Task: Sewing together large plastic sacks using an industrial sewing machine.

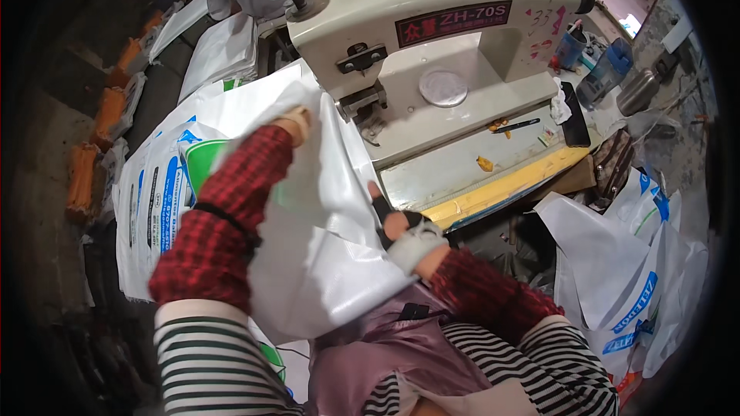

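A white sack (pixel 324 208) is gripped by the left hand (pixel 297 122) and right hand (pixel 405 233) before a sewing machine (pixel 432 38) on a cluttered table (pixel 493 177); printed sacks (pixel 154 200) are piled around.

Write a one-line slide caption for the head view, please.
Both hands, left hand and right hand, feed a white woven sack toward the sewing machine.

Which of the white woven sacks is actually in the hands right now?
The plain white sack at the sewing machine, between left hand and right hand; the others lie flat aside.
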A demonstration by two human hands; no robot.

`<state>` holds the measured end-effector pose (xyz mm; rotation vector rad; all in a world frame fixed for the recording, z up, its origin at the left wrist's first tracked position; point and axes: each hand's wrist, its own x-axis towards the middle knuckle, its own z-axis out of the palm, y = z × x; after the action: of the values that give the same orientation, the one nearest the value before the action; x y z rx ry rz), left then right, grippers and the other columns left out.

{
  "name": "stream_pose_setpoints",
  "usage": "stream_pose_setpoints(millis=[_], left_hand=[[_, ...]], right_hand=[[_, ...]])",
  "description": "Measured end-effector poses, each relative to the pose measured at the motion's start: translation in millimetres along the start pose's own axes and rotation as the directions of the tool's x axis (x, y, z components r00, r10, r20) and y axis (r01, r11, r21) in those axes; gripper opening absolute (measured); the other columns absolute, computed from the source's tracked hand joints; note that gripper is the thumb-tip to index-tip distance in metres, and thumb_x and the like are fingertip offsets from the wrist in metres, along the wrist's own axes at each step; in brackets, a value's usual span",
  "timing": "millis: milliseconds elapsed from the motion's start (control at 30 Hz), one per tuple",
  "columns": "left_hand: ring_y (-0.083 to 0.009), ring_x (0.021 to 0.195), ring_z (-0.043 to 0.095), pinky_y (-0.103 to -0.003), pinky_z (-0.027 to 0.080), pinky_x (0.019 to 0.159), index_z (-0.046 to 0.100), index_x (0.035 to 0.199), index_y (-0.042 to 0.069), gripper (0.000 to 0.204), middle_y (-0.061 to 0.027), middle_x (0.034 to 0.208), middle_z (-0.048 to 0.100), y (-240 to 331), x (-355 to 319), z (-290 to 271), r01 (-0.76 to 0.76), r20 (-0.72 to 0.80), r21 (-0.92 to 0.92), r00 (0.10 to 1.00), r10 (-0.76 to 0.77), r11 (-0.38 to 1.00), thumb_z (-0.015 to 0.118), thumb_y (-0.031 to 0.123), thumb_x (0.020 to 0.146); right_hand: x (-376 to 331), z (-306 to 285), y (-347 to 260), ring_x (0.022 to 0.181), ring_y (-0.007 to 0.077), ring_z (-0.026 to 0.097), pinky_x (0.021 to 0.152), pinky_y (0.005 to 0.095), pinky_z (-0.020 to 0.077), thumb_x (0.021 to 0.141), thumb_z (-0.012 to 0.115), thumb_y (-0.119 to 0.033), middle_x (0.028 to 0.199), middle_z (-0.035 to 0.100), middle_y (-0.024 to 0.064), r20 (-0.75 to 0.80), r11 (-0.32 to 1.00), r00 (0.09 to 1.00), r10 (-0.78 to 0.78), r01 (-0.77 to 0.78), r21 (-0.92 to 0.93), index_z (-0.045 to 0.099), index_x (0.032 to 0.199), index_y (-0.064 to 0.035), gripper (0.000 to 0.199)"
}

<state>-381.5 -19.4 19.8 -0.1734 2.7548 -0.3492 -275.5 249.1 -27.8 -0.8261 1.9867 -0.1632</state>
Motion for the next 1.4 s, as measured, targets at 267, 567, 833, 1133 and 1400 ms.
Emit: stream_pose_setpoints(millis=[267, 567, 833, 1133, 1400], left_hand=[[-0.0137, 0.081, 0.056, -0.028, 0.046, 0.074, 0.059, 0.101, 0.002, 0.031, -0.0051, 0.092, 0.061, -65.6, -188.3, -39.7, 0.567, 0.760, -0.635, 0.580, 0.293, 0.525, 0.052, 0.028, 0.087], [-0.0294, 0.092, 0.057, -0.034, 0.045, 0.080, 0.059, 0.102, 0.004, 0.048, -0.0163, 0.100, 0.059, 62.9, -280.5, -50.0, -0.130, 0.716, -0.659, 0.192, 0.671, 0.741, 0.051, 0.047, 0.079], [-0.0267, 0.070, 0.061, -0.040, 0.045, 0.067, 0.065, 0.067, 0.013, 0.017, -0.0095, 0.065, 0.061, -16.4, -312.7, -137.4, -0.331, 0.487, 0.257, 0.856, 0.174, 0.908, 0.065, 0.029, 0.062], [-0.0350, 0.074, 0.061, -0.040, 0.049, 0.065, 0.063, 0.072, 0.002, 0.025, -0.0176, 0.073, 0.062, 174.8, -263.8, -18.1, -0.611, 0.231, -0.532, 0.562, 0.794, 0.587, 0.060, 0.026, 0.068], [-0.0318, 0.071, 0.061, -0.039, 0.048, 0.061, 0.065, 0.070, 0.009, 0.018, -0.0101, 0.075, 0.064, 206.6, -255.7, -13.2, -0.708, 0.463, -0.462, 0.321, 0.826, 0.534, 0.061, 0.026, 0.067]], right_hand=[[56.0, -37.6, -15.2, 0.093, 0.0370, 0.057, 0.080, 0.0408, 0.0461, 0.074, 0.047, -0.022, 0.105, 0.057, 0.0225, -0.443, 0.968, 0.883, -0.157, 0.226, 0.106, 0.013, 0.140, -0.0173, 0.075], [-28.8, 4.2, -21.0, 0.107, 0.0340, 0.053, 0.094, 0.0382, 0.0382, 0.073, 0.050, -0.034, 0.112, 0.056, 0.0191, -0.082, 0.997, 0.997, 0.007, 0.000, 0.083, 0.054, 0.117, -0.0097, 0.051], [36.1, -43.7, -17.3, 0.097, 0.0362, 0.056, 0.084, 0.0444, 0.0437, 0.081, 0.038, -0.025, 0.110, 0.056, 0.0196, -0.521, 0.971, 0.851, -0.064, 0.173, 0.162, 0.033, 0.130, -0.0131, 0.051], [15.3, -6.9, -11.1, 0.096, 0.0401, 0.054, 0.084, 0.0394, 0.0433, 0.075, 0.052, -0.035, 0.100, 0.056, 0.0258, -0.086, 0.932, 0.969, -0.230, 0.193, -0.307, 0.030, 0.133, -0.0166, 0.065], [-11.3, 31.2, -24.3, 0.087, 0.0387, 0.059, 0.079, 0.0483, 0.0439, 0.082, 0.038, -0.030, 0.099, 0.059, 0.0230, -0.362, 0.989, 0.928, -0.091, 0.126, 0.073, 0.052, 0.105, -0.0083, 0.034]])
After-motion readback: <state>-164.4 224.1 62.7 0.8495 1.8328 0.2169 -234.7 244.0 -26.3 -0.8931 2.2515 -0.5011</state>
